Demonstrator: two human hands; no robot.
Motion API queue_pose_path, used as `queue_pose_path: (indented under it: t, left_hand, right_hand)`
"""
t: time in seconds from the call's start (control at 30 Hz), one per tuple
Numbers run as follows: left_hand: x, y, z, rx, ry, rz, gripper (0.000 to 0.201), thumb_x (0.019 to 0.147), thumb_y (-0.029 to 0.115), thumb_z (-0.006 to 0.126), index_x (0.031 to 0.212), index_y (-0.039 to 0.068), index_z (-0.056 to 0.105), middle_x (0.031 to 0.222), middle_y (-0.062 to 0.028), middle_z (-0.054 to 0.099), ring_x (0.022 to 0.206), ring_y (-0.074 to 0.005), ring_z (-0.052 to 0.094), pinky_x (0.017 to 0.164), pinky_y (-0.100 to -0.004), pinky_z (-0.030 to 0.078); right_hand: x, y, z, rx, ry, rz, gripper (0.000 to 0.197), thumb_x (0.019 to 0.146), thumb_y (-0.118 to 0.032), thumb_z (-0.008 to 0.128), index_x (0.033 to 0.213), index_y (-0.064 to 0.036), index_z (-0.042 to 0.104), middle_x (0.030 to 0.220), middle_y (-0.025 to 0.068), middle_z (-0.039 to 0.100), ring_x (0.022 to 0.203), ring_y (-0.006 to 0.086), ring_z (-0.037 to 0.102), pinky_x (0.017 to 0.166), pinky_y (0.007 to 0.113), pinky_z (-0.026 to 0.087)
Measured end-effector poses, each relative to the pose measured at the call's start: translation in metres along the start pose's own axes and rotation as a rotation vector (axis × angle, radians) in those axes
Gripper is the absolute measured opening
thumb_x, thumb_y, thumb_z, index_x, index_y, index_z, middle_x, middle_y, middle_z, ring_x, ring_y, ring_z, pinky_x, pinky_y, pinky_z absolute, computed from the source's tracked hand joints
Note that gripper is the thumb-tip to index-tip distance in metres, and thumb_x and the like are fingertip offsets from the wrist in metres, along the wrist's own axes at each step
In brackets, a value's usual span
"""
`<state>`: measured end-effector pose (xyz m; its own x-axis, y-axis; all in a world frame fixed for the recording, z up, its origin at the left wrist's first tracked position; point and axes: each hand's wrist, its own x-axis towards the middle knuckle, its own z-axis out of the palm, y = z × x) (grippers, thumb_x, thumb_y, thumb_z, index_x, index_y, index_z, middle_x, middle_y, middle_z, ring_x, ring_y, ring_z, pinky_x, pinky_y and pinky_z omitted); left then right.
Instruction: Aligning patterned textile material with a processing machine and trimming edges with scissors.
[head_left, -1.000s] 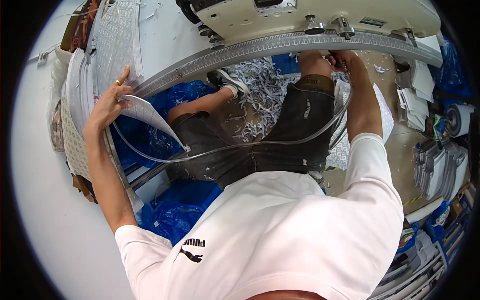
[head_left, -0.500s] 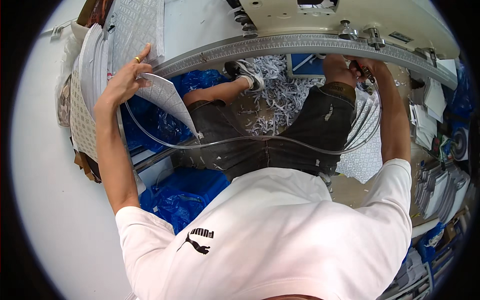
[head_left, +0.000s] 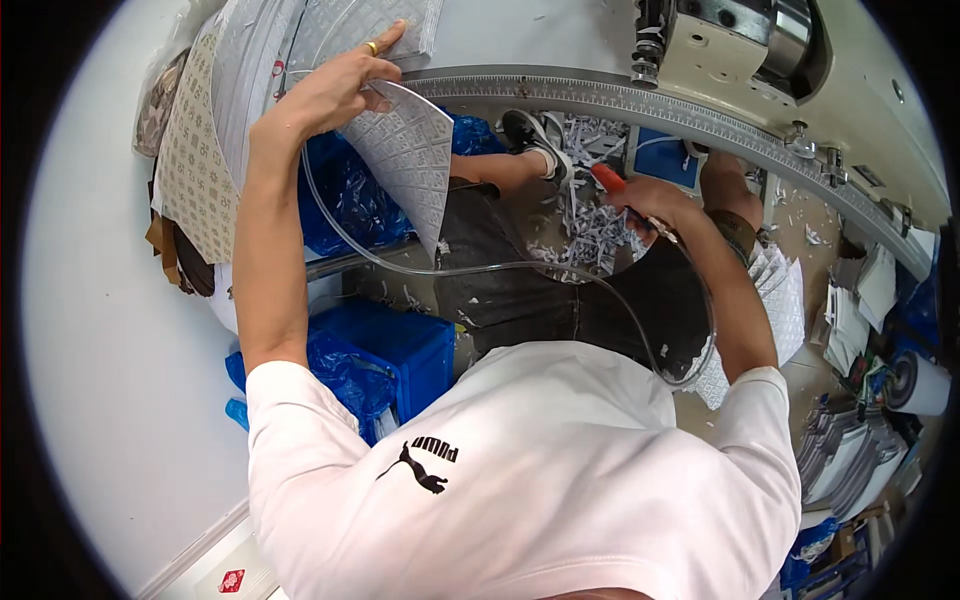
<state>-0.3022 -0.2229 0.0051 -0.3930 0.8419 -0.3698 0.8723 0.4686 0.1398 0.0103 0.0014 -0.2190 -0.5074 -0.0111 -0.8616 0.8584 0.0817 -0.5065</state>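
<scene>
At the upper left, my left hand (head_left: 335, 90) pinches the edge of a bent patterned sheet (head_left: 415, 150) that hangs down beside my thigh. Its index finger stretches over a stack of patterned sheets (head_left: 415, 25) on the table. Nearer the middle, my right hand (head_left: 655, 205) is closed around a red-ended hand tool (head_left: 607, 178), slightly blurred. A clear hose (head_left: 480, 267) runs from that tool in a loop across my lap towards my left hand. The tool's exact kind is not clear.
A metal ruler bar (head_left: 600, 95) crosses ahead, below a cream machine (head_left: 860, 90). Paper shreds (head_left: 590, 215) litter the floor. A blue bin (head_left: 425, 360) stands at my left, more patterned sheets (head_left: 790, 290) at my right, and stacked boards (head_left: 845, 450) further right.
My right hand has brought the tool left and nearer, away from the ruler bar. My left hand keeps the sheet. The whole view has shifted, so the machine now appears further right.
</scene>
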Motion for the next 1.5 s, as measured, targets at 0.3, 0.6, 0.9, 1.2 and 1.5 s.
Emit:
queue_pose_path:
  t: [0.3, 0.6, 0.9, 1.2, 1.5]
  left_hand:
    - [0.002, -0.006, 0.005, -0.025, 0.024, 0.024, 0.028, 0.083, -0.004, 0.072, 0.11, 0.002, 0.071, 0.167, 0.0037, 0.026, 0.145, -0.0261, 0.043, 0.112, -0.0357, 0.048]
    - [0.005, 0.007, 0.003, -0.05, 0.037, -0.001, 0.026, 0.083, -0.011, 0.068, 0.107, -0.002, 0.069, 0.167, -0.0027, 0.026, 0.142, -0.0265, 0.046, 0.1, -0.0337, 0.056]
    - [0.002, -0.008, 0.01, -0.062, 0.111, 0.11, 0.033, 0.079, -0.008, 0.07, 0.111, 0.001, 0.07, 0.16, -0.0106, 0.037, 0.109, -0.0289, 0.069, 0.091, -0.0381, 0.057]
    - [-0.153, 0.026, -0.02, -0.034, 0.145, -0.016, 0.022, 0.078, -0.008, 0.065, 0.096, 0.006, 0.066, 0.084, -0.0076, 0.071, 0.091, -0.0317, 0.068, 0.085, -0.0405, 0.055]
    - [-0.415, 0.08, -0.005, -0.106, 0.89, -0.011, 0.007, 0.082, 0.005, 0.069, 0.088, 0.006, 0.066, 0.095, -0.0101, 0.074, 0.08, -0.0279, 0.073, 0.086, -0.0466, 0.054]
  right_hand:
    - [0.121, -0.025, 0.06, 0.453, 0.0, -0.002, 0.038, 0.093, -0.037, 0.068, 0.086, -0.0007, 0.061, 0.072, 0.0103, 0.059, 0.055, 0.0221, 0.06, 0.047, 0.044, 0.055]
    - [0.041, -0.044, 0.048, 0.163, -0.17, -0.105, 0.042, 0.091, -0.04, 0.071, 0.083, -0.0008, 0.06, 0.067, 0.0082, 0.059, 0.051, 0.0188, 0.06, 0.04, 0.036, 0.048]
    - [-0.179, 0.0, 0.049, -0.117, -0.47, -0.272, 0.046, 0.093, -0.041, 0.072, 0.11, 0.0003, 0.062, 0.082, 0.0027, 0.062, 0.074, 0.0118, 0.062, 0.062, 0.031, 0.053]
    - [-0.22, -0.115, 0.061, 0.471, -0.013, -0.894, 0.057, 0.091, -0.017, 0.073, 0.139, -0.0013, 0.047, 0.108, 0.0075, 0.055, 0.092, 0.0158, 0.058, 0.078, 0.033, 0.056]
    - [-0.214, -0.275, 0.142, -0.426, 0.256, -1.175, 0.065, 0.081, -0.008, 0.077, 0.14, -0.0077, 0.051, 0.11, 0.0081, 0.059, 0.101, 0.021, 0.06, 0.084, 0.037, 0.057]
